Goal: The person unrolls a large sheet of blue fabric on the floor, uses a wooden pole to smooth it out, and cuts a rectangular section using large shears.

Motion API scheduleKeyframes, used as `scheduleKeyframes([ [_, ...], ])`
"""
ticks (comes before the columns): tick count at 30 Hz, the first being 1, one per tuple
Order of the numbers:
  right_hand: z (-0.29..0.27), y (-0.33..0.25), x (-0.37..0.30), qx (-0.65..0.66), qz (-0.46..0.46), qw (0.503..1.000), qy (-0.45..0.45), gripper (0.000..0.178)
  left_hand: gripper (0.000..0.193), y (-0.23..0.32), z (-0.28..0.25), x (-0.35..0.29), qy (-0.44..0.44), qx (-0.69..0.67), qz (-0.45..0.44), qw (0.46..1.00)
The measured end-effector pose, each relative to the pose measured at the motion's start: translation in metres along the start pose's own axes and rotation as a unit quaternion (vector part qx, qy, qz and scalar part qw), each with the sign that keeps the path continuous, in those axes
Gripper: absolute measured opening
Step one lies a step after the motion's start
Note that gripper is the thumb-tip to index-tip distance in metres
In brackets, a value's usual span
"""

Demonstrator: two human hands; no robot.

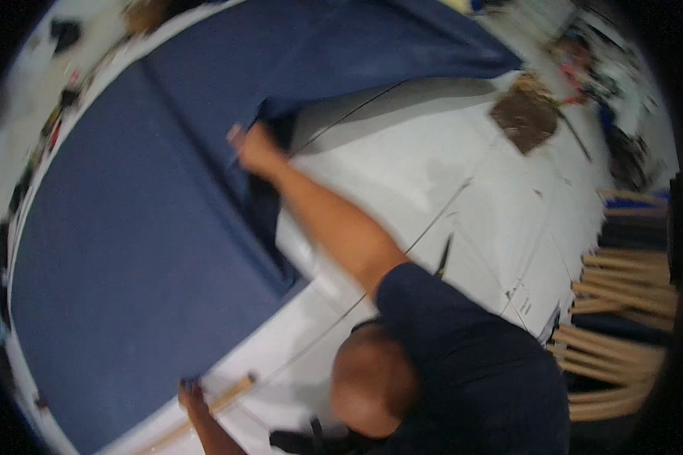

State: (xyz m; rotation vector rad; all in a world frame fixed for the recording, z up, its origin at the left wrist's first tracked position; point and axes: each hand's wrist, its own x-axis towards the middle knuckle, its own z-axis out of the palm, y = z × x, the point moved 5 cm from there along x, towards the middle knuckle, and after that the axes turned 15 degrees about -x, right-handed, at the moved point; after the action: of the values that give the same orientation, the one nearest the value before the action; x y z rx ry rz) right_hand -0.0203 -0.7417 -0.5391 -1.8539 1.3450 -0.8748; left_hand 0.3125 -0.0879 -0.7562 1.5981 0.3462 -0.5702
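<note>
A large dark blue cloth spreads over the left and far side of a white table. Its inner edge is raised and folded near the middle. My right hand reaches across from the right, closed on the cloth at this fold, with the thumb and fingers partly blurred. At the cloth's near edge, my left hand has its fingers pinched on the border. A light wooden stick lies beside it on the table, passing close to the left wrist.
Thin dark lines cross the white tabletop. A brown, roughly square piece lies at the far right. A slim dark tool rests near my right upper arm. Several long wooden pieces are stacked at the right edge. Blurred clutter fills the far right.
</note>
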Motion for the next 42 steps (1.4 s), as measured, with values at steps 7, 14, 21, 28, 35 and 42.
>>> scheduleKeyframes([
  [7, -0.174, 0.124, -0.089, 0.337, 0.182, 0.922, 0.046, 0.057, 0.023, 0.002, 0.032, -0.039, 0.115, -0.097, 0.032, 0.988],
  [14, -0.202, 0.331, -0.169, 0.297, 0.367, 0.871, 0.138, 0.061, 0.061, -0.008, 0.035, -0.037, 0.127, -0.116, 0.021, 0.985],
  [21, -0.179, 0.300, -0.168, 0.091, 0.336, 0.937, 0.031, 0.050, 0.080, 0.012, 0.062, -0.084, 0.234, -0.024, 0.079, 0.969],
  [28, -0.196, 0.337, -0.161, -0.053, 0.315, 0.947, 0.013, 0.030, 0.083, 0.041, 0.117, -0.131, 0.000, 0.378, 0.385, 0.842],
  [35, -0.181, 0.300, -0.169, -0.068, 0.321, 0.944, 0.041, 0.026, 0.064, 0.030, 0.136, -0.154, -0.243, 0.478, 0.418, 0.733],
  [42, -0.182, 0.292, -0.177, -0.075, 0.339, 0.937, 0.040, 0.022, 0.054, 0.029, 0.136, -0.148, -0.224, 0.511, 0.407, 0.723],
])
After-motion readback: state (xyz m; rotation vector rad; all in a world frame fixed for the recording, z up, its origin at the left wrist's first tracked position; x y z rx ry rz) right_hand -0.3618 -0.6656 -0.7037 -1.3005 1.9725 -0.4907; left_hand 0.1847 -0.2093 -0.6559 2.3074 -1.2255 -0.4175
